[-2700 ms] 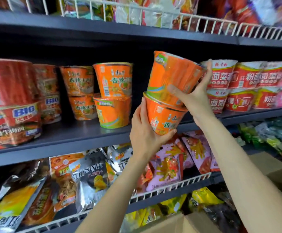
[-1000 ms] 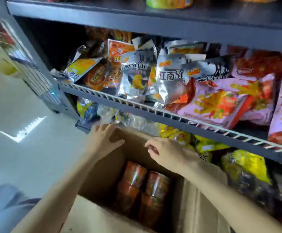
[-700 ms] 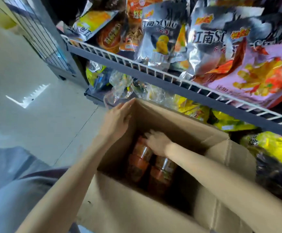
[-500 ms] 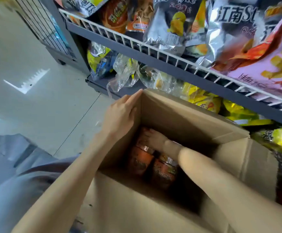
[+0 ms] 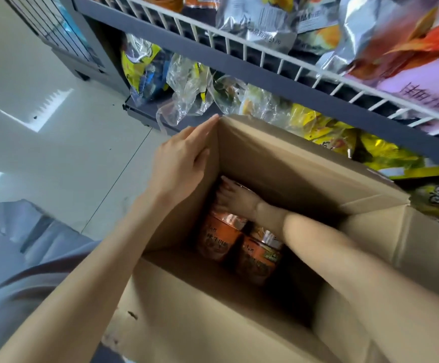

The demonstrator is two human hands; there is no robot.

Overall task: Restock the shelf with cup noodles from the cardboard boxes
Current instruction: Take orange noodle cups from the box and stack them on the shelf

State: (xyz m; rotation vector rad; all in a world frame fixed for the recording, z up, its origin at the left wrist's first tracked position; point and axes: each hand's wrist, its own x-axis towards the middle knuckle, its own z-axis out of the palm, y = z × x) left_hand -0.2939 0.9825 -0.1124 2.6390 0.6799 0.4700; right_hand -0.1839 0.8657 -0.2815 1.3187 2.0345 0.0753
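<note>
**Reaching for the next cups, deep in the box**

Fingers of the right hand (image 5: 235, 196) curl down over a cup noodle at the far-left corner of the cardboard box (image 5: 286, 163); whether they have closed on it I cannot tell, the tips are hidden. Left hand (image 5: 180, 163) lies flat and open against the box's left wall, fingers along its top edge, bracing it. Two orange cup noodles (image 5: 219, 238) stand upright just nearer, touching each other, by the left wall. Rest of the box floor looks dark, apparently bare.

Judgement: get the fingers round the cup's rim, lift straight up clear of its neighbours, keep the wall braced. Snack bags (image 5: 187, 85) hang close above the far edge.
</note>
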